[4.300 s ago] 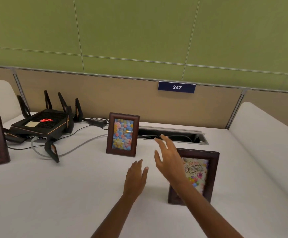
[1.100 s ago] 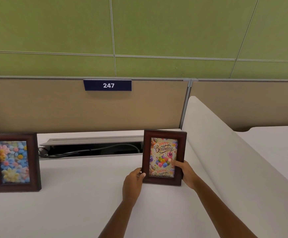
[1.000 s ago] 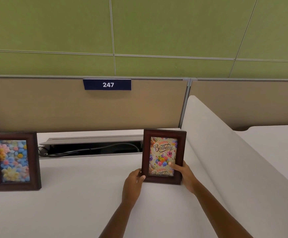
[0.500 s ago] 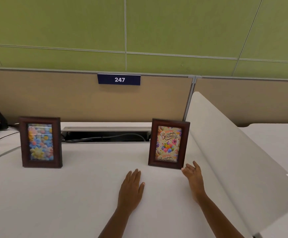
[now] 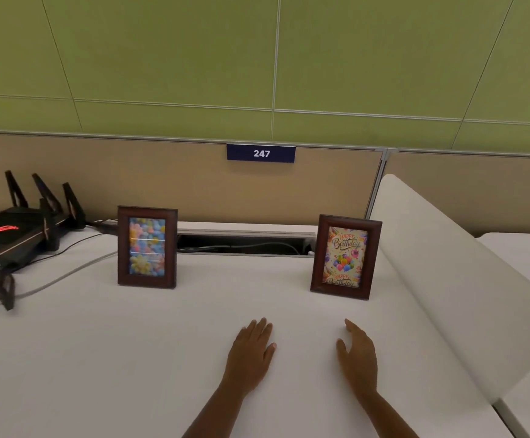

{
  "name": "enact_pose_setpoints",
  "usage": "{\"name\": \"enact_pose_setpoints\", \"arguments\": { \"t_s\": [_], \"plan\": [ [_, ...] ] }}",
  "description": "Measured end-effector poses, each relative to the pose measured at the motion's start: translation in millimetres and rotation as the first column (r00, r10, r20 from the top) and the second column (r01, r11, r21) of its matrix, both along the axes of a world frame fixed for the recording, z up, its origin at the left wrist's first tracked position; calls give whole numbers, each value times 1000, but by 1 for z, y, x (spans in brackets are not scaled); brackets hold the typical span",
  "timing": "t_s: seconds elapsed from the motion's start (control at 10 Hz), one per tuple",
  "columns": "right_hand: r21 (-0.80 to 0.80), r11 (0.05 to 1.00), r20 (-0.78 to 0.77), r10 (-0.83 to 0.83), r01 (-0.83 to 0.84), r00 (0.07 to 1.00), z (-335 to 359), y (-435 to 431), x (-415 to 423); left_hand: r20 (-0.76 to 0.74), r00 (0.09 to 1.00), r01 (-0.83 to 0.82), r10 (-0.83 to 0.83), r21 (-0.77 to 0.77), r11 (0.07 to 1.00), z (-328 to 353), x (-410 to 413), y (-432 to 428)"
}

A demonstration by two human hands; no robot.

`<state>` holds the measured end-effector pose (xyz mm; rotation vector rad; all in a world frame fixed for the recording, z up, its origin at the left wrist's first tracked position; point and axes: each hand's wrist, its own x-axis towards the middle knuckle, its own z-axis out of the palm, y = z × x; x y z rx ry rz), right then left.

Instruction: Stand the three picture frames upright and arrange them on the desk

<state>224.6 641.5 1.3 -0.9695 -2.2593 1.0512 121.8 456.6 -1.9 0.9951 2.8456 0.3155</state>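
Note:
Two dark wooden picture frames stand upright on the white desk (image 5: 99,358). The one with a flower picture (image 5: 146,247) is left of centre; the birthday-card frame (image 5: 345,257) stands to the right, close to the white side divider. My left hand (image 5: 251,352) and my right hand (image 5: 357,355) hover flat over the desk in front of the birthday frame, apart from it, fingers loosely spread and holding nothing. A third frame is out of view.
A black router (image 5: 13,232) with upright antennas and trailing cables (image 5: 54,279) sits at the far left. An open cable slot (image 5: 244,245) runs between the two frames at the desk's back. The curved white divider (image 5: 447,279) bounds the desk on the right, under a beige partition with a "247" label (image 5: 261,153).
Both hands let go of the birthday frame and drew back toward me; the frame stays upright. My view swung left, bringing the router into sight.

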Motion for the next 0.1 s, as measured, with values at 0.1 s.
{"name": "enact_pose_setpoints", "arguments": {
  "t_s": [0.1],
  "plan": [
    [66, 996, 15, 51, -52, 999, -1, -34, -7, 53, 998, 32, -35, 52, 998, 5, -8, -27]
  ]
}}
